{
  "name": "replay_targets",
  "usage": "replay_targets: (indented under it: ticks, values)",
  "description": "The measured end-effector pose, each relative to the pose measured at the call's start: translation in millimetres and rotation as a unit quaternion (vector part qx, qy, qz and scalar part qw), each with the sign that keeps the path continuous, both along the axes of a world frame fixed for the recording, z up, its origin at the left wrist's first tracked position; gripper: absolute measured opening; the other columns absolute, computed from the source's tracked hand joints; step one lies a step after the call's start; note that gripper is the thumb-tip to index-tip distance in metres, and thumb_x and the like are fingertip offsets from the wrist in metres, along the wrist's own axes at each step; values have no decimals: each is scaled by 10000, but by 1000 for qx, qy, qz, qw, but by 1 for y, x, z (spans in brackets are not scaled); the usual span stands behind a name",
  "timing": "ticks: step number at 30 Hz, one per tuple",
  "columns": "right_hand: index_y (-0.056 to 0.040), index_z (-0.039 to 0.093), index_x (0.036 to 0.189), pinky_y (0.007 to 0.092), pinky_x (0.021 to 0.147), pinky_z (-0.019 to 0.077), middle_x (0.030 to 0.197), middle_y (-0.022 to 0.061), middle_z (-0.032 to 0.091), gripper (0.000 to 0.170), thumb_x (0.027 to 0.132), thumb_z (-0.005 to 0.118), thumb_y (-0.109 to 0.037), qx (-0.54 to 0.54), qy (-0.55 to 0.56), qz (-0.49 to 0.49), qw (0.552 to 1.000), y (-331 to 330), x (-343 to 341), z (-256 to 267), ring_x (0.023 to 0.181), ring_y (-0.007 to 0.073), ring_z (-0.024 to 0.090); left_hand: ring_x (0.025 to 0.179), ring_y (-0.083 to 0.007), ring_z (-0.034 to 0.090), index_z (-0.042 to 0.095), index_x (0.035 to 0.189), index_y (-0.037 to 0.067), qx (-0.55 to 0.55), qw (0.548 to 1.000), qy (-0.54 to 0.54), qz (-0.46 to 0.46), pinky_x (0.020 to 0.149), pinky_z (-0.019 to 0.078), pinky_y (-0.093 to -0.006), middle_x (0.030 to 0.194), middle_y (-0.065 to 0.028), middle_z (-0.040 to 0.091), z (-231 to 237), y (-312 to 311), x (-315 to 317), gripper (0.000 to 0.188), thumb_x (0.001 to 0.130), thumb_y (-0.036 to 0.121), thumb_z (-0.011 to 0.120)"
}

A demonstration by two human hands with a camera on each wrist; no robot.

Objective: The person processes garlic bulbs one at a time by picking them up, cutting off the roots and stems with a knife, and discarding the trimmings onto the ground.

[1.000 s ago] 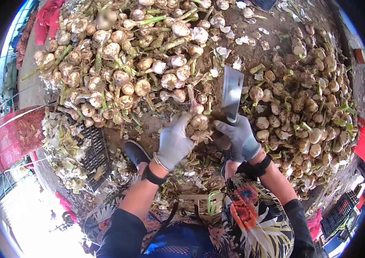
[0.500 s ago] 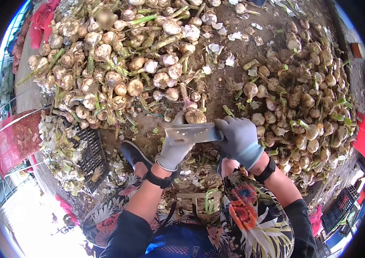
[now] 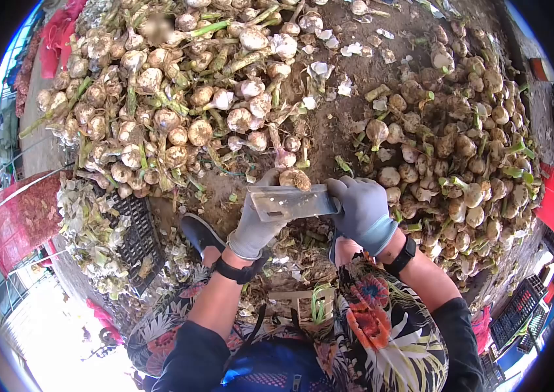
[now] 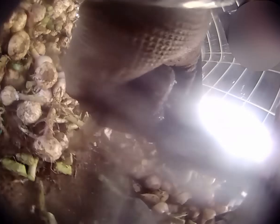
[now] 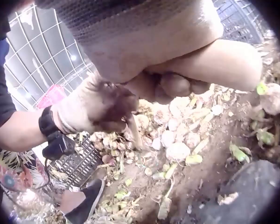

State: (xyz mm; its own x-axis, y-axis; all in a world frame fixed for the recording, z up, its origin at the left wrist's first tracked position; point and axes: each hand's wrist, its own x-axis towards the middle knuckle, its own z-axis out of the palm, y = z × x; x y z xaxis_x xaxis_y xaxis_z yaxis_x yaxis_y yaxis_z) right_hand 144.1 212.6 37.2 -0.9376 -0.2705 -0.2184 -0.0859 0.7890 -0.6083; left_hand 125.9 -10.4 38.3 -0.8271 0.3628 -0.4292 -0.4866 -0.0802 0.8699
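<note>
A wide metal blade (image 3: 292, 204) lies level across the front of the gloved left hand (image 3: 255, 225) in the head view. The gloved right hand (image 3: 363, 210) grips the knife at its right end, fingers curled round the handle. Just beyond the blade's upper edge shows a garlic bulb (image 3: 295, 179), held by the left hand, whose fingers are mostly hidden behind the blade. In the right wrist view the left hand (image 5: 95, 105) is curled, with a stem (image 5: 133, 130) below it. The left wrist view is blurred by the close glove (image 4: 144, 44).
A large heap of stemmed garlic (image 3: 166, 117) lies at the upper left, and trimmed bulbs (image 3: 466, 150) are piled at the right. Papery skins and leaves (image 3: 91, 228) spill over a black crate (image 3: 134, 225) at the left. A shoe (image 3: 197, 234) stands near the left forearm.
The knife has swung from upright at the right to level across the left hand, and the right hand has turned over. The left hand still holds the bulb, now mostly behind the blade.
</note>
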Motion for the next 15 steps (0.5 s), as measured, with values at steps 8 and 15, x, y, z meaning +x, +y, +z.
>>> replay_targets:
  ticks: [8,15]
  values:
    - [-110,713,1027,412,674,555,795,172,701,233,802,696,-166,56,-129,-139,980,36,11,-45,750,350,702,1012,-153,634,563,1262,14,-108,984,84,-117,899,512,-298,1109,-83,663,36,18,-20,623,735,116,879]
    - [-89,710,1068,405,706,542,827,193,698,271,824,732,-206,-237,-180,-224,928,13,0,-18,779,381,687,811,-277,638,651,913,79,-338,797,354,-353,778,517,-349,990,-56,637,27,20,-27,221,702,27,694]
